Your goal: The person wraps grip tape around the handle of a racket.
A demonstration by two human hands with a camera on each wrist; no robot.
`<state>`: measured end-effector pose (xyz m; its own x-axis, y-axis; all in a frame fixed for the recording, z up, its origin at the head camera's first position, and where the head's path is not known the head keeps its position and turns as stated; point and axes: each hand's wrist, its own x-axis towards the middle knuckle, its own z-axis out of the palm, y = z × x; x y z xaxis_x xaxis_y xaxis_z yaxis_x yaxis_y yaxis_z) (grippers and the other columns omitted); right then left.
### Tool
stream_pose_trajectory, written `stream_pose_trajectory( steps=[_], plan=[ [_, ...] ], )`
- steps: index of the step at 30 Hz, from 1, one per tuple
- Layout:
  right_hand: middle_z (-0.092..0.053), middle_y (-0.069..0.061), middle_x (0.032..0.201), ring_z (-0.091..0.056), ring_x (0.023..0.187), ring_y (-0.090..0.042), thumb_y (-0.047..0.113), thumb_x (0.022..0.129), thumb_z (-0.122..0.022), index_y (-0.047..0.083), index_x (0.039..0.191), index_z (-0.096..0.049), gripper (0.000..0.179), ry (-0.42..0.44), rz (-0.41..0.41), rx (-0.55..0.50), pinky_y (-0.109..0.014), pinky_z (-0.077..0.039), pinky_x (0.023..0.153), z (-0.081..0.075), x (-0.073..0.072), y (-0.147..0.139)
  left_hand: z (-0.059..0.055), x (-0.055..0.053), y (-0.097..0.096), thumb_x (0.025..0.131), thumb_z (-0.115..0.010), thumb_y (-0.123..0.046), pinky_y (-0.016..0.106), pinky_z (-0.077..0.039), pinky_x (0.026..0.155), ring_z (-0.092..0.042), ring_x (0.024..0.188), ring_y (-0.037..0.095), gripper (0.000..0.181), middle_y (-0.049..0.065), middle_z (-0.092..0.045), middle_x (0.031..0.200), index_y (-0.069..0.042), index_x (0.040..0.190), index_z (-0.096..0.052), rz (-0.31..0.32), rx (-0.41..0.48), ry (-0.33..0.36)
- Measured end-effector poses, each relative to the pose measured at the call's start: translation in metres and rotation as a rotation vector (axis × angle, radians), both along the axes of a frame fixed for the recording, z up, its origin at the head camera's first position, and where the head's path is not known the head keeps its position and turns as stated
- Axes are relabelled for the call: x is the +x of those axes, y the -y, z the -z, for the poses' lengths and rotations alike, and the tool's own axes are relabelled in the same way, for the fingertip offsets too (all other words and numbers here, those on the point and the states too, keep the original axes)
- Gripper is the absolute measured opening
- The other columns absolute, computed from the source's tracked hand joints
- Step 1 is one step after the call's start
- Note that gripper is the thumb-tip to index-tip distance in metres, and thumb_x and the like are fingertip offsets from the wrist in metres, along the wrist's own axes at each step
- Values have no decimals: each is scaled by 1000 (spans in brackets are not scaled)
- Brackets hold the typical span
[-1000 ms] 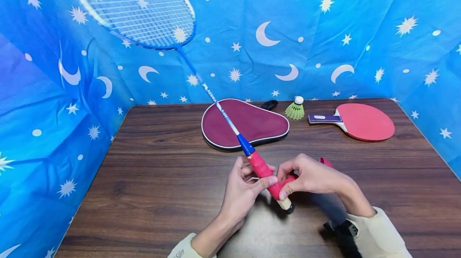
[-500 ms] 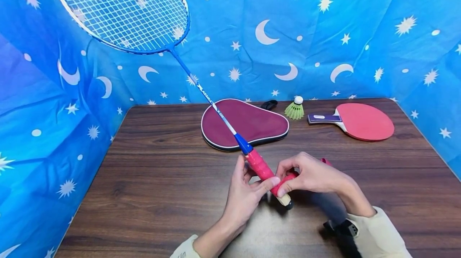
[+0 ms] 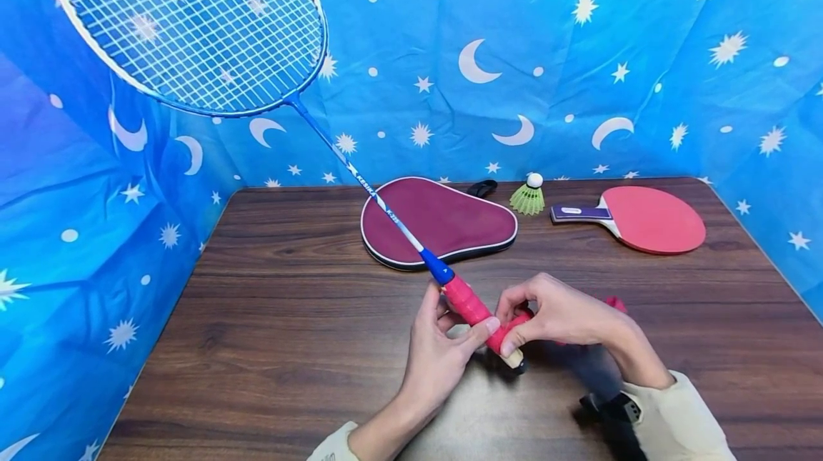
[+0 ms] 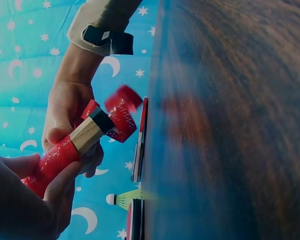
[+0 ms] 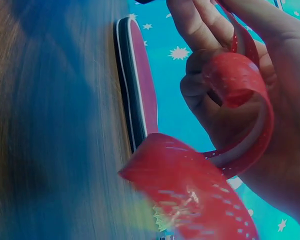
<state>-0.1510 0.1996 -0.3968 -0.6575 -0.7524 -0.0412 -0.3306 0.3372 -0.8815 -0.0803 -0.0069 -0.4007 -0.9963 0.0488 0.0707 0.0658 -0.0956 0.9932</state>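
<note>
A blue and white badminton racket (image 3: 400, 226) slants up to the left, its strung head high in the head view. My left hand (image 3: 437, 361) grips its handle, thumb on top of the red wrap. Perforated red grip tape (image 4: 52, 162) is wound round most of the handle, leaving pale bare wood (image 4: 86, 136) and a dark end cap (image 4: 101, 120). Pinched by my right hand (image 3: 566, 314) at the lower handle is the tape's running part. From that hand a loose, curling tail of tape (image 5: 195, 185) hangs, as the right wrist view shows.
Behind the handle, a maroon paddle case (image 3: 444, 221) with white piping lies on the wooden table (image 3: 270, 347). A yellow-green shuttlecock (image 3: 529, 196) stands cork up beside it. Farther right is a red table tennis paddle (image 3: 656, 219). A blue star-patterned cloth (image 3: 411, 89) hangs around the table.
The racket's head has swung left and down in the head view. Both hands keep their hold on handle and tape. The loose tail shows farther right.
</note>
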Motion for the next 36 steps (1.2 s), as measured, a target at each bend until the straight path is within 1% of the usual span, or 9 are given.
stream_pose_trajectory(
  steps=[6,12,20,25,28,30,32,34,36],
  plan=[
    [-68,5,80,-55,71,-12,32,79,-82,25,92,-71,18,34,-12,29,-27,-49,62,-3,0,-4,1,1,-2,80,-81,-6,31,-56,75,-66,87,21,47,7,-62,106,-11,118,-53,-1,0,-12],
    [-69,4,87,-58,75,-13,29,84,-78,24,94,-72,13,41,-19,11,-29,-51,65,-4,0,-9,3,0,-5,81,-80,-2,31,-56,74,-65,88,23,47,8,-56,108,-8,117,-50,-1,54,-9],
    [-67,7,86,-55,75,-13,34,85,-76,27,93,-72,11,-7,-9,56,-29,-49,65,-2,-2,-14,6,2,-7,80,-77,4,34,-59,72,-65,88,25,48,13,-56,104,1,116,-46,-17,145,58],
    [-63,9,77,-49,73,-14,33,84,-77,24,86,-73,11,-59,-4,47,-29,-43,63,-4,-3,-14,7,2,-8,79,-76,5,36,-59,68,-64,87,25,47,13,-55,103,-1,115,-46,-25,159,77],
    [-62,9,76,-55,83,-16,30,84,-77,23,85,-74,8,-72,-18,4,-34,-45,86,-4,-4,-14,6,3,-8,80,-75,5,39,-59,68,-64,87,26,46,14,-55,103,-6,115,-47,-15,174,86],
    [-63,9,77,-59,92,-18,30,84,-77,25,86,-74,6,-71,-28,-12,-41,-38,101,-4,-4,-15,5,3,-9,81,-75,6,43,-59,68,-64,88,26,47,14,-54,104,-7,116,-46,-5,196,99],
    [-64,10,79,-60,104,-21,32,84,-76,29,86,-73,5,-71,-29,-14,-51,-27,109,-5,-4,-16,4,3,-9,81,-74,6,43,-59,69,-64,90,27,47,14,-54,105,-7,116,-46,4,216,115],
    [-64,10,80,-59,104,-22,32,84,-76,30,87,-73,5,-80,-34,-19,-49,-32,105,-4,-4,-18,3,4,-9,81,-74,6,42,-59,70,-64,91,27,47,15,-54,107,-7,117,-47,13,219,127],
    [-65,10,81,-57,99,-21,31,85,-76,30,87,-73,4,-79,-42,-25,-45,-40,95,-3,-4,-19,3,4,-8,80,-74,5,37,-58,73,-64,93,27,47,13,-57,108,-8,116,-48,16,189,126]
  ],
)
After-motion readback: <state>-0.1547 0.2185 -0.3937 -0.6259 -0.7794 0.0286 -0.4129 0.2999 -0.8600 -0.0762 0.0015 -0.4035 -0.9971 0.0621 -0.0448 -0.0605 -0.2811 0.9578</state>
